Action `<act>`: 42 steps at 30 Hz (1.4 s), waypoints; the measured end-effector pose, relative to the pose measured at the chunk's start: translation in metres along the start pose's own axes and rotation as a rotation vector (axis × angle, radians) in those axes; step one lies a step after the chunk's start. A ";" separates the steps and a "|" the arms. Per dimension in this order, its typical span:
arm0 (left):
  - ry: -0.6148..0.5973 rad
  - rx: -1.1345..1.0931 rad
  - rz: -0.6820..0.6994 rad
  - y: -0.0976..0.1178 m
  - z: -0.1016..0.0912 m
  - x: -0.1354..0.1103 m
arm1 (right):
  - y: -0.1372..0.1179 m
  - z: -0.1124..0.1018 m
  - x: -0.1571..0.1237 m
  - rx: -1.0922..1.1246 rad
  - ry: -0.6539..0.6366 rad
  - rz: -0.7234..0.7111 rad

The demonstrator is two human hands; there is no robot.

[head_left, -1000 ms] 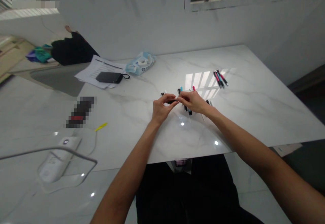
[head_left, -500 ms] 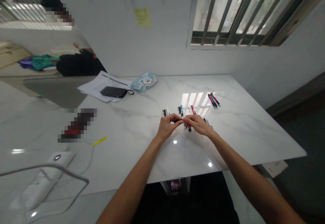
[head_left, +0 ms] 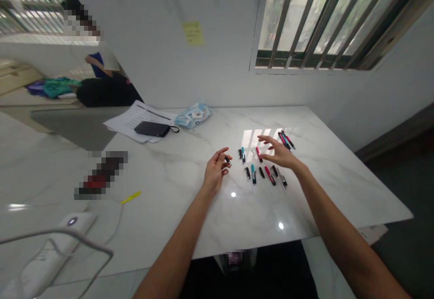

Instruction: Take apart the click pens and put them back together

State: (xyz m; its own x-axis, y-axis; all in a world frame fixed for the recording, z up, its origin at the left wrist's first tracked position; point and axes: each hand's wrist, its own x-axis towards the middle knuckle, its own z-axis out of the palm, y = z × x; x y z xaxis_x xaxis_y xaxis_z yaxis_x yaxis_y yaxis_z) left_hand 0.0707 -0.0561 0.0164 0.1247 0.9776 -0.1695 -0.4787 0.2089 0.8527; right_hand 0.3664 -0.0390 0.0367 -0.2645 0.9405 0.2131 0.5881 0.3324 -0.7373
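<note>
My left hand [head_left: 214,171] is closed around a small black pen piece [head_left: 228,160], whose dark end sticks out past the fingers. My right hand [head_left: 276,152] has its fingers spread above the table, just right of a red pen barrel [head_left: 258,154]; nothing shows in its grasp. Between the hands lie a teal pen barrel [head_left: 243,155] and a black pen part [head_left: 240,154]. Nearer me is a row of pen pieces: another teal barrel [head_left: 253,174], a second red barrel [head_left: 270,176], black parts [head_left: 247,173] and thin white refills [head_left: 269,186].
Several pens [head_left: 286,140] lie together at the right. Farther left are a black phone-like case [head_left: 152,129] on papers [head_left: 129,125], a blue-white packet [head_left: 193,116], a yellow strip [head_left: 131,197] and a white power strip [head_left: 50,253]. Another person [head_left: 108,66] sits beyond.
My hands were pinched together over the pen pieces and have parted. The left moved left with the black piece; the right moved right and away from me, its fingers spreading.
</note>
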 end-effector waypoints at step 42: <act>-0.063 0.142 -0.019 -0.007 -0.002 0.002 | 0.027 0.056 0.010 -0.283 0.170 0.062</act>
State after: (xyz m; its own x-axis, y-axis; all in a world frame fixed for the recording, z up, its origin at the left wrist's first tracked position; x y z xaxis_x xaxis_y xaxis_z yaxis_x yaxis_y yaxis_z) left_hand 0.0723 -0.0552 0.0087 0.1893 0.9690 -0.1584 -0.3487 0.2172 0.9117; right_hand 0.3369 -0.0246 -0.0165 -0.1039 0.9498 0.2950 0.7943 0.2578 -0.5501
